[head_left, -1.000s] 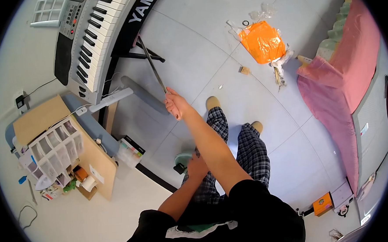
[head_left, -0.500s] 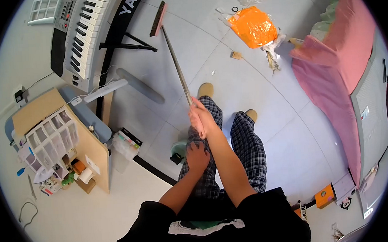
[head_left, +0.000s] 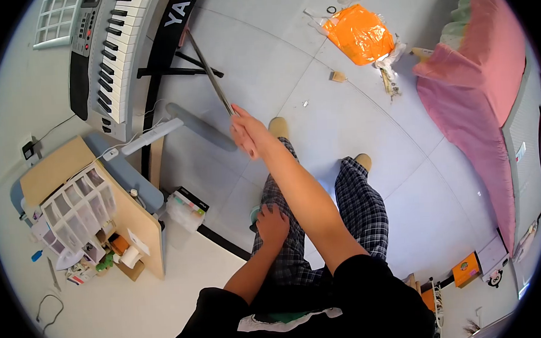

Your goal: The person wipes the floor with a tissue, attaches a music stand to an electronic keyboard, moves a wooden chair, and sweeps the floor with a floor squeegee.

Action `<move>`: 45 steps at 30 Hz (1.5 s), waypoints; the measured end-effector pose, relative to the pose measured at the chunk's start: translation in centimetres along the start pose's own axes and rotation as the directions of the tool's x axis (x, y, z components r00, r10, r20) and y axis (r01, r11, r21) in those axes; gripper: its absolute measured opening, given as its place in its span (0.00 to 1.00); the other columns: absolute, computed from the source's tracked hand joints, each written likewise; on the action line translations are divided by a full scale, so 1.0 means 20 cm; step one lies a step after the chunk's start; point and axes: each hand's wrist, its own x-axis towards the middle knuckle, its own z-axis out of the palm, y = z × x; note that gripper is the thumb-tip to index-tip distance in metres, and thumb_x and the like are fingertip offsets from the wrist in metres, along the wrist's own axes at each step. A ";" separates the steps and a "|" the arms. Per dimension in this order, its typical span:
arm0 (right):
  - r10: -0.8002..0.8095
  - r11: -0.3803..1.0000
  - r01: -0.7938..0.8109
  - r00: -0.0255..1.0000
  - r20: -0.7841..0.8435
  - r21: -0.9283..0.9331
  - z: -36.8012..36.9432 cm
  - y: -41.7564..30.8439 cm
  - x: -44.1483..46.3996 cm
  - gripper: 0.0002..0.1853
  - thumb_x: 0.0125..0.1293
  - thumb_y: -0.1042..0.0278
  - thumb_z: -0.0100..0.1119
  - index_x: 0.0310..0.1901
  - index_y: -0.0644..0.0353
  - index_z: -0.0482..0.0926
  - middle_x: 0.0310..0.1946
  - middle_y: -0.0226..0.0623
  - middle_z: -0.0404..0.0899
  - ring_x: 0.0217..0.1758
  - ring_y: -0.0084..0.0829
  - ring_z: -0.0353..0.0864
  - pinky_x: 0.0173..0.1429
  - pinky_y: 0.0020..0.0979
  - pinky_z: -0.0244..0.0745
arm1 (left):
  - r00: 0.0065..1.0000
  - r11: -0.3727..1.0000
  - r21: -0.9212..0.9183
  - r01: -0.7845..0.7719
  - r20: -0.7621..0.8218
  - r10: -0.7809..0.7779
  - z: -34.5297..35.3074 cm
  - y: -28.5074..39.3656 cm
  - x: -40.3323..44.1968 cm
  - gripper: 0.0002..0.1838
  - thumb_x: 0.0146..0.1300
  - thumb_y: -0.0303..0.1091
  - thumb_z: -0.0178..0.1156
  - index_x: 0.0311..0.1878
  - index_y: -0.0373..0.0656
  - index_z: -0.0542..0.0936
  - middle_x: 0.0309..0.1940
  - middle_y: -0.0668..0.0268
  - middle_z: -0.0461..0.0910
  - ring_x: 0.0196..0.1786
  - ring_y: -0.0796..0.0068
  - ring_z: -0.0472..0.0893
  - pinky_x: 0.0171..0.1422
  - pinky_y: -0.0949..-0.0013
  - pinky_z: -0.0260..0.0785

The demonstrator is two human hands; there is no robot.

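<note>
My right hand (head_left: 248,131) is wrapped round the end of a long metal-handled brush (head_left: 209,71), stretched out ahead of me. The brush's far end reaches under the black keyboard stand (head_left: 174,27), where only a bit of its pink head shows. My left hand (head_left: 273,224) rests with spread fingers on my left thigh, on the checked trousers (head_left: 287,251), and holds nothing. A crumpled orange plastic bag (head_left: 361,34) lies on the tiled floor (head_left: 288,39), with debris beside it.
The electronic keyboard (head_left: 115,64) stands at the upper left. Left of me are a wooden desk (head_left: 148,236) with a white organiser and a clear plastic box (head_left: 185,212). Pink bedding (head_left: 463,104) hangs at the right. A small tan block (head_left: 338,76) lies on the floor.
The brush and my right hand have moved forward and left, so the brush head, fully seen half a second ago, is now mostly hidden at the stand. My left hand stays on the thigh.
</note>
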 end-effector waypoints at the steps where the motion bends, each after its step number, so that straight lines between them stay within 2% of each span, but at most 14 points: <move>1: 0.031 0.999 -0.031 0.999 0.040 0.017 0.01 0.01 0.11 0.27 0.62 0.70 0.42 0.63 0.43 0.52 0.20 0.32 0.63 0.14 0.18 0.56 0.15 0.19 0.55 | 1.000 1.000 0.006 0.002 0.003 -0.002 0.00 -0.02 0.01 0.20 0.48 0.38 0.54 0.46 0.42 0.71 0.48 0.50 0.66 0.44 0.51 0.70 0.39 0.52 0.68; 3: 0.055 0.998 -0.059 0.995 0.080 0.037 0.01 0.02 0.29 0.28 0.61 0.71 0.41 0.63 0.42 0.50 0.21 0.34 0.63 0.14 0.18 0.57 0.15 0.20 0.55 | 0.999 1.000 0.003 -0.016 -0.030 0.016 0.00 -0.06 0.03 0.20 0.48 0.38 0.54 0.46 0.42 0.70 0.48 0.50 0.66 0.43 0.51 0.70 0.39 0.52 0.68; 5: 0.090 0.996 -0.090 0.995 0.038 -0.015 0.01 0.03 0.39 0.30 0.60 0.71 0.42 0.63 0.43 0.49 0.22 0.35 0.63 0.14 0.19 0.57 0.15 0.20 0.55 | 0.999 1.000 0.004 -0.019 -0.032 0.019 -0.01 -0.09 0.06 0.20 0.48 0.38 0.54 0.46 0.42 0.70 0.47 0.50 0.66 0.43 0.51 0.70 0.39 0.52 0.68; 8: 0.077 0.997 -0.077 0.997 0.017 0.013 -0.07 0.12 0.37 0.29 0.59 0.72 0.42 0.63 0.46 0.50 0.22 0.33 0.63 0.16 0.18 0.58 0.16 0.20 0.55 | 1.000 0.999 -0.030 -0.024 -0.016 0.024 -0.05 -0.11 0.07 0.18 0.48 0.38 0.54 0.44 0.42 0.71 0.47 0.50 0.67 0.43 0.51 0.71 0.40 0.52 0.67; 11: -0.031 0.999 0.029 0.995 -0.090 -0.022 -0.14 0.17 0.15 0.27 0.60 0.70 0.44 0.62 0.49 0.53 0.23 0.31 0.63 0.17 0.18 0.58 0.18 0.20 0.56 | 0.999 0.998 -0.063 -0.031 0.009 0.032 -0.08 -0.14 0.09 0.17 0.48 0.37 0.54 0.43 0.42 0.71 0.47 0.50 0.67 0.43 0.51 0.71 0.40 0.52 0.67; 19: 0.047 0.998 -0.038 0.975 -0.219 0.045 -0.43 0.28 -0.67 0.24 0.62 0.69 0.46 0.60 0.49 0.57 0.21 0.31 0.64 0.15 0.19 0.58 0.16 0.20 0.54 | 0.995 0.994 -0.057 -0.092 -0.031 0.090 -0.07 -0.16 0.08 0.16 0.47 0.37 0.55 0.40 0.42 0.71 0.44 0.52 0.68 0.40 0.53 0.72 0.38 0.54 0.68; 24: 0.014 0.999 0.001 0.912 -0.409 0.037 -0.27 0.37 -1.07 0.24 0.63 0.70 0.44 0.61 0.45 0.57 0.21 0.33 0.67 0.12 0.18 0.59 0.15 0.17 0.55 | 0.997 0.996 -0.049 -0.080 -0.022 0.079 -0.07 -0.17 0.07 0.15 0.47 0.38 0.55 0.38 0.43 0.71 0.42 0.54 0.69 0.40 0.54 0.72 0.35 0.56 0.69; 29: -0.004 0.999 0.017 0.919 -0.395 0.029 -0.08 0.32 -1.21 0.25 0.64 0.71 0.43 0.62 0.42 0.56 0.20 0.32 0.65 0.13 0.19 0.59 0.15 0.20 0.54 | 0.994 0.994 -0.043 -0.105 -0.044 0.103 -0.09 -0.16 0.10 0.14 0.48 0.37 0.54 0.39 0.43 0.71 0.41 0.55 0.69 0.40 0.54 0.72 0.34 0.56 0.69; 33: -0.066 0.998 0.066 0.964 -0.259 -0.008 -0.01 0.20 -0.99 0.23 0.64 0.70 0.42 0.62 0.46 0.56 0.18 0.29 0.61 0.12 0.17 0.56 0.13 0.17 0.51 | 0.992 0.992 -0.034 -0.119 -0.035 0.117 -0.12 -0.18 0.13 0.14 0.48 0.37 0.54 0.39 0.43 0.71 0.42 0.55 0.69 0.41 0.54 0.72 0.35 0.55 0.69; 36: -0.104 0.993 0.097 0.988 -0.113 -0.068 0.02 0.05 -0.54 0.24 0.63 0.70 0.42 0.62 0.47 0.56 0.17 0.28 0.59 0.12 0.17 0.54 0.13 0.19 0.51 | 0.993 0.993 -0.025 -0.117 0.004 0.117 -0.14 -0.18 0.16 0.14 0.49 0.37 0.54 0.39 0.42 0.71 0.42 0.54 0.69 0.41 0.54 0.71 0.36 0.55 0.69; 38: -0.148 0.986 0.140 0.985 -0.089 -0.094 0.07 -0.08 -0.22 0.24 0.63 0.70 0.41 0.62 0.47 0.54 0.17 0.27 0.59 0.12 0.18 0.54 0.13 0.20 0.51 | 0.992 0.992 -0.021 -0.126 -0.003 0.126 -0.15 -0.18 0.16 0.14 0.49 0.37 0.54 0.40 0.42 0.71 0.42 0.54 0.68 0.41 0.54 0.71 0.36 0.55 0.69; 40: -0.126 0.992 0.127 0.992 0.012 -0.030 0.09 -0.19 0.11 0.24 0.63 0.69 0.41 0.61 0.44 0.53 0.18 0.28 0.60 0.13 0.17 0.55 0.13 0.19 0.52 | 0.991 0.991 -0.009 -0.133 -0.013 0.133 -0.16 -0.20 0.19 0.14 0.49 0.36 0.53 0.40 0.42 0.71 0.43 0.54 0.68 0.41 0.54 0.71 0.36 0.56 0.69; 43: -0.049 0.998 0.048 0.998 -0.028 -0.031 0.24 -0.30 0.36 0.24 0.63 0.68 0.42 0.61 0.41 0.53 0.21 0.30 0.62 0.14 0.17 0.56 0.14 0.18 0.55 | 0.993 0.993 -0.014 -0.115 -0.005 0.115 -0.16 -0.23 0.20 0.15 0.49 0.37 0.53 0.40 0.41 0.71 0.43 0.54 0.68 0.42 0.54 0.71 0.37 0.56 0.69; 45: -0.063 0.991 0.060 0.998 0.026 0.118 0.24 -0.32 0.51 0.26 0.62 0.67 0.43 0.62 0.42 0.51 0.24 0.32 0.63 0.16 0.19 0.58 0.16 0.19 0.56 | 0.993 0.993 -0.035 -0.114 0.019 0.115 -0.18 -0.24 0.22 0.15 0.49 0.37 0.54 0.40 0.41 0.71 0.44 0.54 0.68 0.42 0.54 0.71 0.37 0.56 0.69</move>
